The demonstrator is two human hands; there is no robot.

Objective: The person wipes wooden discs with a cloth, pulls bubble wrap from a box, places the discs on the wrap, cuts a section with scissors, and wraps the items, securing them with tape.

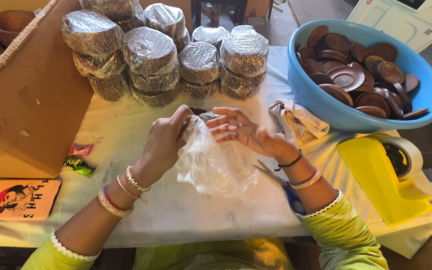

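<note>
A table covered in a pale, creased white cloth fills most of the view, lit evenly by soft daylight. At its left stands a large open brown cardboard box, its side pressed against the cloth. Beyond the table's far edge lies a grey concrete floor, where the dark legs of a piece of furniture show (too cropped to tell what kind). At the top right corner sits a white plastic appliance.

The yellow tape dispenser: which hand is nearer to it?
Right. The right hand is at the bubble wrap mid-table, with the yellow tape dispenser off to its right; the left hand is on the wrap's far side.
</note>
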